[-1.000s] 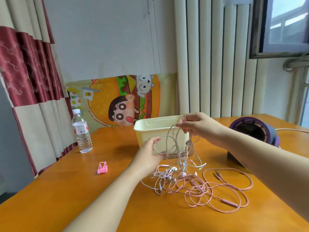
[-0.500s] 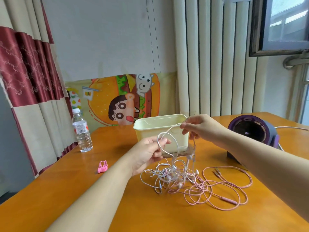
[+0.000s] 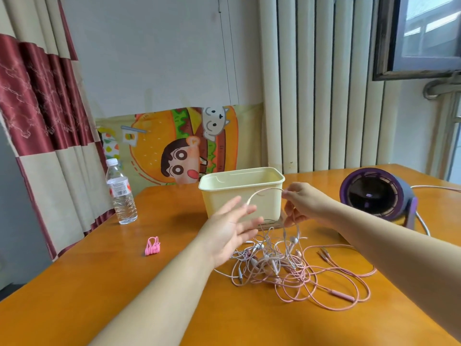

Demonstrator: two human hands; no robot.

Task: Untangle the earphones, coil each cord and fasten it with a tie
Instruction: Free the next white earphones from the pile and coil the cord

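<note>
Lying on the orange table [image 3: 99,283] nearest the camera is the pink cord [image 3: 324,283], spread in loose loops with its plugs out to the right. Knotted into its far-left side are the white earphones [image 3: 269,253], a heap of thin wires and buds. Just above that heap the left hand [image 3: 230,233] hovers with fingers straight and spread, gripping nothing. The right hand [image 3: 301,203] is raised beside it, thumb and forefinger pinching a pale cord that arcs over toward the left fingertips (motion blur hides whether it touches them). More strands hang from the right hand's lower fingers down into the heap. Well to the left, a small bundle of pink ties [image 3: 152,246] lies alone on the table. Behind the hands stands a cream tub [image 3: 239,182], open at the top. A water bottle [image 3: 121,196] stands upright farther left, and a purple fan [image 3: 374,196] sits at the right. A cartoon poster [image 3: 179,146] leans against the wall at the back.
</note>
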